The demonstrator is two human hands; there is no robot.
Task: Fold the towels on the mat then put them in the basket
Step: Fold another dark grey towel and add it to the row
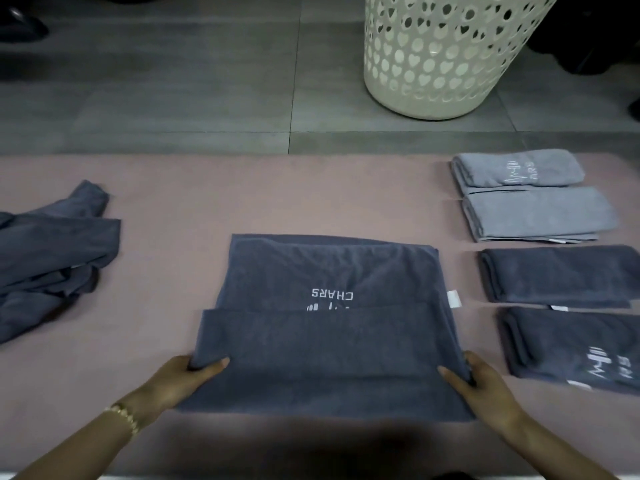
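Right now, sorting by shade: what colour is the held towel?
The towel: dark slate-blue, head view.

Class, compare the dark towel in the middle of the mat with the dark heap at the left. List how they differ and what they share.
The middle towel lies flat, its near edge folded over; the left heap is crumpled. The left hand and right hand grip the middle towel; nothing touches the left heap. The middle towel shows white lettering; the left heap shows none. Both are dark blue-grey and lie on the mat.
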